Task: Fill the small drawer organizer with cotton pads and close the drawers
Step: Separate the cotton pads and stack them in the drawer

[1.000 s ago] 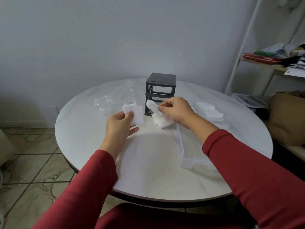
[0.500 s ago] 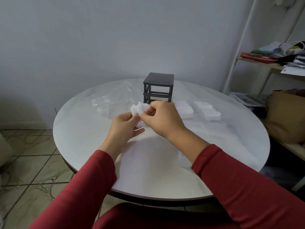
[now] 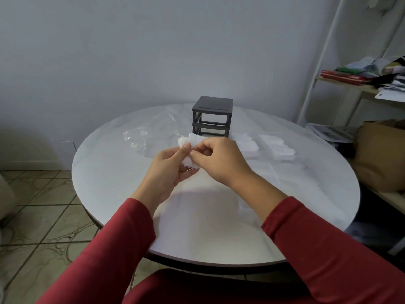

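Note:
A small dark grey drawer organizer frame [image 3: 212, 116] stands at the far middle of the round white table [image 3: 114, 172], its slots showing no drawers. Both hands meet just in front of it over the table. My left hand [image 3: 167, 170] holds a small stack of white cotton pads [image 3: 190, 143] from below. My right hand [image 3: 219, 160] pinches the same stack from the right with thumb and fingers. Clear drawers filled with cotton pads [image 3: 247, 145] [image 3: 277, 147] lie on the table to the right of the organizer.
A crumpled clear plastic bag [image 3: 144, 139] lies left of the organizer. Another clear drawer [image 3: 263, 172] lies near my right forearm. A shelf with papers and cloth [image 3: 361, 77] and a brown bag [image 3: 381, 154] stand at the right. Tiled floor lies at the left.
My right hand moved left from the pile beside the organizer and joined my left hand. Both now hold one stack of pads together, raised slightly toward the organizer.

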